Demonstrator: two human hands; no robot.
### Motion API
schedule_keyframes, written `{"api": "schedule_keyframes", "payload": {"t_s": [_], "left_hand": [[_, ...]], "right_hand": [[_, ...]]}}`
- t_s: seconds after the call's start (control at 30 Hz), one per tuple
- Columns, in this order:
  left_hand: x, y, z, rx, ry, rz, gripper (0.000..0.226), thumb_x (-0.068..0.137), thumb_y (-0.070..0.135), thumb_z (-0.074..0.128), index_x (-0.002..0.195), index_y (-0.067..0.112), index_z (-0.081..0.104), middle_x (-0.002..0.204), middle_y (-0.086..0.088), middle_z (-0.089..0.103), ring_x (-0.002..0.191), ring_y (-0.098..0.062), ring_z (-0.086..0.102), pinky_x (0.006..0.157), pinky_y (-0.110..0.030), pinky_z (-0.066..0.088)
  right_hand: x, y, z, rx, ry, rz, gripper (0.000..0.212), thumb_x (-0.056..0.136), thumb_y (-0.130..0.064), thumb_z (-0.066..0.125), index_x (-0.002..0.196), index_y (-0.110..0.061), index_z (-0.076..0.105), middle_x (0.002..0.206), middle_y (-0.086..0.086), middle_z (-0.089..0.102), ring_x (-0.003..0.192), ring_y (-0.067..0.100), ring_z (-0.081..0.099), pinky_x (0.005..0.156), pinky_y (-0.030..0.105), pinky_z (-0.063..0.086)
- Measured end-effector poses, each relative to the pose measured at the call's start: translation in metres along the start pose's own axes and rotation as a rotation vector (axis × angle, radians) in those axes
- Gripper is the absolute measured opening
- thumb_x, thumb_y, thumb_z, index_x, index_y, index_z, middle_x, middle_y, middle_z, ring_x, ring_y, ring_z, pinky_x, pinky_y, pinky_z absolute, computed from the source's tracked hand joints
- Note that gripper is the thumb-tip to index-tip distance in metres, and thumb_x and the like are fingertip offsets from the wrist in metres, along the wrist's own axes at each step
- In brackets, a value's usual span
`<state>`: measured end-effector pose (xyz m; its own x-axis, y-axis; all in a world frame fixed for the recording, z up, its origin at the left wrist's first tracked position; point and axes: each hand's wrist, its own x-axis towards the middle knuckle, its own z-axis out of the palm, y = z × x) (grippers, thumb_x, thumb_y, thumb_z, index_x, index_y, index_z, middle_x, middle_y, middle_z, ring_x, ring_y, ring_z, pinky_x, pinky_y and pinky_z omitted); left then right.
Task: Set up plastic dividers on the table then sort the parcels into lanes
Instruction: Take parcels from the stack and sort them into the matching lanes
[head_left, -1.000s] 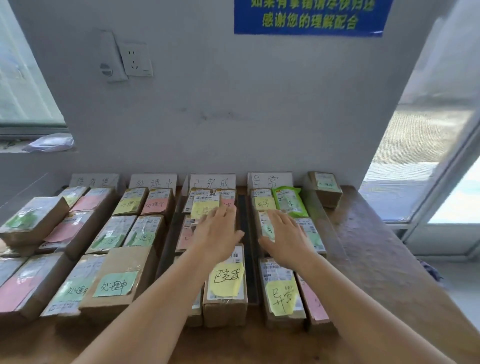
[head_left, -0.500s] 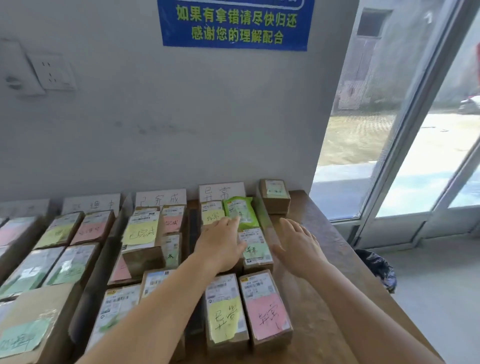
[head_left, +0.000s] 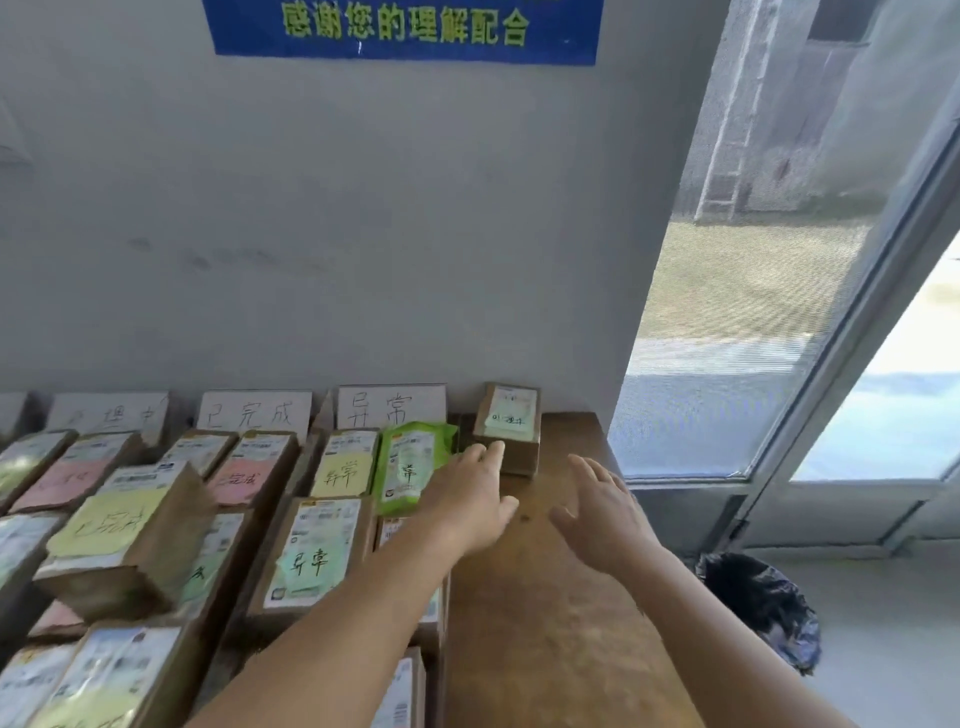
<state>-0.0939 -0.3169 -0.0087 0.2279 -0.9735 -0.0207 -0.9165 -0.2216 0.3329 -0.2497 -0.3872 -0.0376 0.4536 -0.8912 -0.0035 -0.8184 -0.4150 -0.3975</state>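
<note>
- Nearest the camera, two bare forearms reach forward over the brown wooden table (head_left: 561, 623), which runs away toward the wall.
- On the near left, cardboard parcels (head_left: 311, 556) lie in rows, each with a printed label and a coloured sticky note bearing handwriting.
- Farther on, the left hand (head_left: 470, 501) is stretched out with straight, released fingers and holds nothing; its fingertips lie at the near face of a small box, though whether they touch it cannot be told.
- Beside it, the right hand (head_left: 602, 509) hovers over bare wood with fingers spread and relaxed, also holding nothing.
- Just left of the left hand, a green pouch (head_left: 408, 465) lies flat in the rightmost row of parcels.
- That small box (head_left: 509, 428) stands alone at the far right corner of the table, against the wall, apart from the rows, a pale note on its face.
- Behind the rows, white cards (head_left: 392, 408) with handwritten characters lean against the grey wall.
- High on the wall hangs a blue sign (head_left: 405, 28) with yellow characters.
- Off the table's right edge, a black bag (head_left: 758, 608) sits on the floor by a glass door (head_left: 779, 291).
</note>
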Motion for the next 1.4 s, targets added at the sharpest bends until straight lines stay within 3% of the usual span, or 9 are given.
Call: {"api": "schedule_keyframes", "payload": {"t_s": [0.37, 0.57, 0.63, 0.77, 0.83, 1.0, 1.13, 1.27, 1.4], "left_hand": [[0.097, 0.006, 0.041, 0.012, -0.114, -0.193, 0.069, 0.093, 0.035, 0.049, 0.151, 0.019, 0.016, 0.155, -0.002, 0.020, 0.133, -0.026, 0.032, 0.105, -0.040, 0.035], [0.139, -0.007, 0.063, 0.067, -0.170, -0.311, 0.066, 0.092, 0.042, 0.049, 0.149, 0.023, 0.021, 0.157, -0.016, 0.007, 0.140, -0.034, 0.020, 0.110, -0.043, 0.028], [0.146, -0.008, 0.070, -0.008, -0.166, -0.372, 0.061, 0.090, 0.043, 0.051, 0.144, 0.027, 0.028, 0.155, -0.019, 0.009, 0.137, -0.037, 0.026, 0.108, -0.043, 0.031], [0.154, -0.008, 0.080, -0.092, -0.050, -0.356, 0.048, 0.088, 0.048, 0.053, 0.131, 0.030, 0.041, 0.132, -0.009, 0.033, 0.114, -0.027, 0.046, 0.088, -0.035, 0.040], [0.159, -0.007, 0.082, -0.200, -0.016, -0.353, 0.046, 0.089, 0.044, 0.055, 0.130, 0.027, 0.042, 0.124, -0.007, 0.039, 0.110, -0.026, 0.050, 0.089, -0.034, 0.043], [0.162, -0.005, 0.087, -0.324, 0.040, -0.436, 0.072, 0.091, 0.034, 0.057, 0.149, 0.014, 0.020, 0.138, -0.011, 0.046, 0.123, -0.028, 0.048, 0.099, -0.035, 0.039], [0.154, 0.004, 0.089, -0.324, 0.129, -0.462, 0.068, 0.092, 0.034, 0.057, 0.147, 0.010, 0.027, 0.140, -0.009, 0.042, 0.125, -0.026, 0.047, 0.097, -0.032, 0.040], [0.136, 0.017, 0.076, -0.459, 0.307, -0.447, 0.059, 0.090, 0.031, 0.062, 0.141, 0.015, 0.038, 0.135, -0.003, 0.045, 0.116, -0.019, 0.051, 0.091, -0.029, 0.042], [0.109, 0.024, 0.052, -0.557, 0.446, -0.363, 0.038, 0.086, 0.028, 0.067, 0.118, 0.021, 0.048, 0.117, 0.004, 0.054, 0.095, -0.008, 0.051, 0.074, -0.019, 0.040]], "right_hand": [[0.083, 0.041, 0.007, 0.125, -0.079, -0.018, 0.069, 0.093, -0.038, 0.052, 0.150, -0.018, 0.019, 0.156, -0.004, 0.022, 0.141, 0.019, 0.023, 0.108, 0.032, 0.026], [0.121, 0.043, 0.025, 0.219, -0.142, -0.001, 0.062, 0.093, -0.036, 0.050, 0.146, -0.016, 0.026, 0.152, -0.002, 0.029, 0.138, 0.022, 0.028, 0.104, 0.034, 0.032], [0.131, 0.044, 0.032, 0.250, -0.162, 0.014, 0.057, 0.092, -0.035, 0.049, 0.142, -0.015, 0.030, 0.148, 0.001, 0.036, 0.134, 0.023, 0.034, 0.100, 0.036, 0.037], [0.145, 0.047, 0.046, 0.347, -0.180, 0.097, 0.034, 0.092, -0.034, 0.048, 0.121, -0.018, 0.042, 0.121, 0.006, 0.055, 0.104, 0.026, 0.054, 0.077, 0.035, 0.043], [0.151, 0.047, 0.051, 0.407, -0.170, 0.125, 0.027, 0.093, -0.033, 0.048, 0.116, -0.019, 0.044, 0.112, 0.005, 0.062, 0.095, 0.026, 0.057, 0.069, 0.033, 0.040], [0.152, 0.052, 0.058, 0.514, -0.106, 0.176, 0.033, 0.091, -0.029, 0.051, 0.123, -0.019, 0.050, 0.116, 0.003, 0.061, 0.103, 0.021, 0.057, 0.078, 0.031, 0.043], [0.142, 0.054, 0.052, 0.556, -0.046, 0.209, 0.044, 0.092, -0.031, 0.054, 0.133, -0.017, 0.047, 0.121, 0.003, 0.058, 0.107, 0.019, 0.055, 0.087, 0.031, 0.042], [0.127, 0.049, 0.036, 0.630, 0.078, 0.184, 0.036, 0.090, -0.033, 0.059, 0.121, -0.019, 0.051, 0.117, 0.000, 0.059, 0.099, 0.013, 0.056, 0.078, 0.027, 0.041], [0.107, 0.036, 0.016, 0.717, 0.169, 0.170, 0.029, 0.088, -0.034, 0.062, 0.111, -0.020, 0.051, 0.112, -0.002, 0.060, 0.094, 0.012, 0.059, 0.059, 0.017, 0.038]]}}
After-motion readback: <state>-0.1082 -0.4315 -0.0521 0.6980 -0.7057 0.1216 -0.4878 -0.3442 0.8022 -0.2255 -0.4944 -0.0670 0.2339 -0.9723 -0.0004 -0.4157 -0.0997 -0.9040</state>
